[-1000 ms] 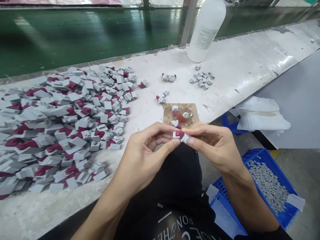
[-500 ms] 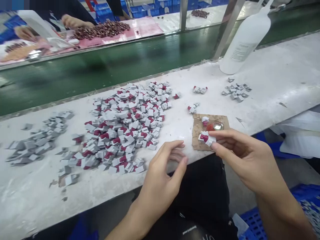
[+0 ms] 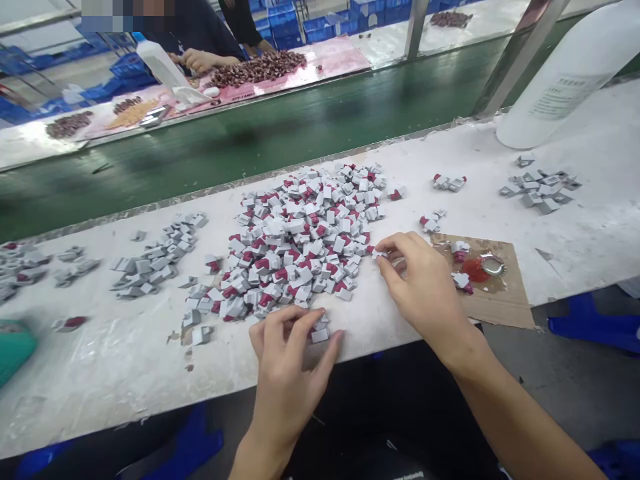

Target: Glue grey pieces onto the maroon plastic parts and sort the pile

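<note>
A big pile of small grey and maroon pieces [image 3: 300, 233] covers the middle of the white table. My right hand [image 3: 425, 287] is at the pile's right edge, its thumb and fingers pinched on a small grey piece [image 3: 380, 254]. At the pile's front edge is my left hand [image 3: 290, 353], thumb and fingers apart around a grey piece [image 3: 320, 333]; whether it touches the piece is unclear. Right of my right hand, a cardboard sheet [image 3: 515, 293] bears a red blob [image 3: 475, 269], a metal ring [image 3: 493, 265] and two grey and maroon pieces.
Loose grey pieces [image 3: 150, 260] lie left of the pile, others [image 3: 543, 190] at the right near a large white bottle [image 3: 560, 87]. A green object [image 3: 15, 350] is at the left edge. Beyond the green belt [image 3: 250, 143], a person's hand [image 3: 200, 60] is near brown pieces.
The view has shifted left. My right hand has left the cardboard for the pile's right edge, and a grey and maroon piece now lies on the cardboard. My left hand has moved to the pile's front.
</note>
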Motion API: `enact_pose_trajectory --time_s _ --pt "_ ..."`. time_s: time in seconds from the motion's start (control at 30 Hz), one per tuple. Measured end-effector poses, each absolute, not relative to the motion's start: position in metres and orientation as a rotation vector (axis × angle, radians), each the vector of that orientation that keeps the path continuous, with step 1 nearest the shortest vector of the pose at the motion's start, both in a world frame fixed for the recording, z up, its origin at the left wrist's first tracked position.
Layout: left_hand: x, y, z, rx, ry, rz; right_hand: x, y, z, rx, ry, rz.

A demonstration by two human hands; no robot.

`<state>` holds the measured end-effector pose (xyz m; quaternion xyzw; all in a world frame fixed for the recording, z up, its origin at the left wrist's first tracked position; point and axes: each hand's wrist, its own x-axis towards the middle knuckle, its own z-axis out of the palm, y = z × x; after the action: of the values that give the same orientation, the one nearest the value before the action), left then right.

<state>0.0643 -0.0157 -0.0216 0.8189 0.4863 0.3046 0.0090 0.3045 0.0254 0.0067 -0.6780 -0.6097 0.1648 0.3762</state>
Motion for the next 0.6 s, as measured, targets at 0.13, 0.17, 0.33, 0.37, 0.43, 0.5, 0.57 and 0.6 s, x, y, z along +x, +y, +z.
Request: enact_pose_trajectory --time_s 0.13,0.17,0.33,0.37,0.43,0.5,0.57,0.6 --pt "0.071 -0.017 -0.028 2.552 1.532 1.001 0.302 0.028 0.014 -1.751 -1.637 0.260" --pt "0.071 -0.016 -0.029 2.555 1.526 1.023 0.301 0.029 0.017 -1.720 -1.645 0.261" --pt "0.071 -0.015 -0.031 2.547 1.499 1.044 0.282 0.030 0.020 -1.532 -1.820 0.501" --pt "0.071 -0.015 -0.031 2.547 1.494 1.040 0.278 0.030 0.019 -1.537 -1.831 0.534" --pt "0.073 -0.016 -0.030 2.533 1.497 1.044 0.273 0.032 0.017 -1.585 -1.813 0.566" --pt "0.075 -0.016 -0.029 2.515 1.510 1.063 0.270 0.033 0.018 -1.624 -1.764 0.604" --pt "0.077 -0.016 -0.027 2.499 1.524 1.088 0.269 0.034 0.020 -1.619 -1.699 0.673" --pt "0.078 -0.016 -0.027 2.493 1.529 1.102 0.269 0.034 0.022 -1.603 -1.656 0.714"
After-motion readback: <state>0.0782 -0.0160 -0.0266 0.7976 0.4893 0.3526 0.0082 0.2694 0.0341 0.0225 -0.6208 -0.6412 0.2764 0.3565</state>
